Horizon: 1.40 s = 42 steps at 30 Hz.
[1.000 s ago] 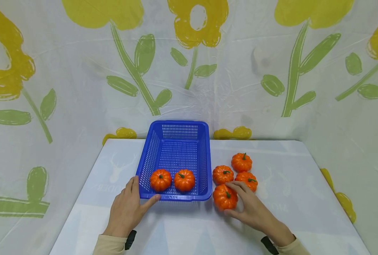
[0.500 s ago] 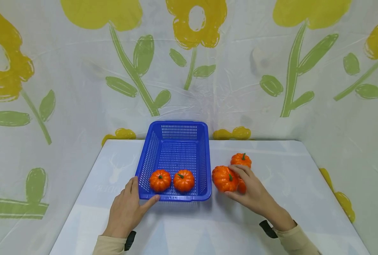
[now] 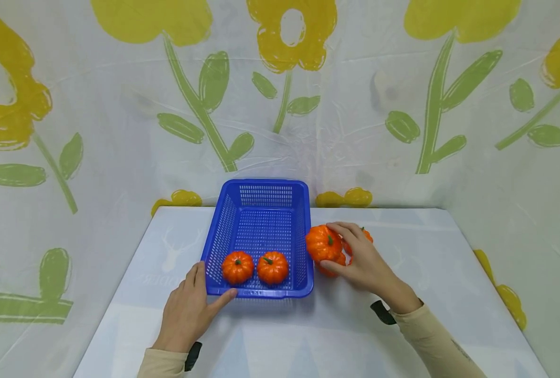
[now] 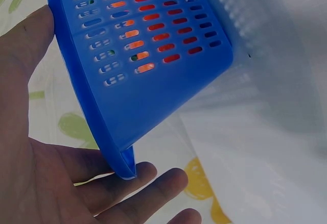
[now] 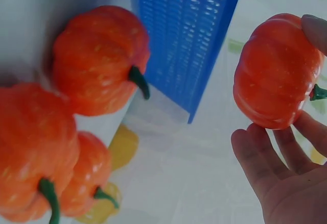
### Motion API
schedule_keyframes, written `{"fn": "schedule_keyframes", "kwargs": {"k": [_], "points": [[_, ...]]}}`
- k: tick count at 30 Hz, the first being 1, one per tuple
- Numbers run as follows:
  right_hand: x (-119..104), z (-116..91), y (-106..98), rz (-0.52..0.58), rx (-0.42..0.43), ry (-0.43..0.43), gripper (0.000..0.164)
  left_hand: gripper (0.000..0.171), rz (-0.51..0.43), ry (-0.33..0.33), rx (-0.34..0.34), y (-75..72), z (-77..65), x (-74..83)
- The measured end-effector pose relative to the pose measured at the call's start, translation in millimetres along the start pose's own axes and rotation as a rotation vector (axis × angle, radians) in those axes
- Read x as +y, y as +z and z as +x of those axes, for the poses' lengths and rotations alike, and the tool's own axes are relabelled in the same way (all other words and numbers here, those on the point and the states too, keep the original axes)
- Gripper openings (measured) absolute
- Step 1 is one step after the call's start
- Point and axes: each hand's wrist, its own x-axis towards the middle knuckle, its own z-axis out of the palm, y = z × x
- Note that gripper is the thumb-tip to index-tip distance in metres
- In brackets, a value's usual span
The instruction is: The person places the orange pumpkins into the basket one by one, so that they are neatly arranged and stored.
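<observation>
One blue basket [image 3: 275, 293]; six orange pumpkins [image 3: 321, 244] (two inside).

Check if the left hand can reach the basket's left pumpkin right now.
Likely yes. The left hand touches the basket at its near left corner, close to that pumpkin; the top is open, leaving only the rim to clear.

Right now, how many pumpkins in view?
6: two basket pumpkins inside the blue basket, one held pumpkin in the right hand, three table pumpkins on the table right of the basket. More could be hidden.
</observation>
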Motion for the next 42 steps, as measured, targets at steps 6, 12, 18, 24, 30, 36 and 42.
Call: {"fn": "schedule_keyframes", "kwargs": {"k": [6, 12, 18, 24, 30, 36, 42], "points": [[-8, 19, 7, 0.028, -0.059, -0.007, 0.077, 0.108, 0.004, -0.005, -0.005, -0.5, 0.3, 0.1], [-13, 42, 12, 0.02, -0.099, -0.038, 0.078, 0.108, 0.003, -0.009, -0.012, -0.5, 0.5, 0.4], [-20, 69, 16, 0.013, -0.142, -0.077, 0.079, 0.109, 0.005, -0.01, -0.007, -0.6, 0.1, 0.6], [-30, 96, 24, 0.0, -0.177, -0.121, 0.078, 0.109, 0.007, -0.016, -0.015, -0.4, 0.4, 1.0], [-38, 122, 39, 0.017, -0.236, -0.108, 0.078, 0.108, 0.007, -0.015, -0.012, 1.2, -0.3, 0.4], [-45, 140, 59, 0.001, -0.275, -0.053, 0.078, 0.108, 0.008, -0.021, -0.025, 1.4, -1.2, 0.8], [-51, 150, 81, -0.022, -0.331, -0.013, 0.077, 0.108, 0.013, -0.006, -0.013, -0.2, 0.7, 1.3]]}}
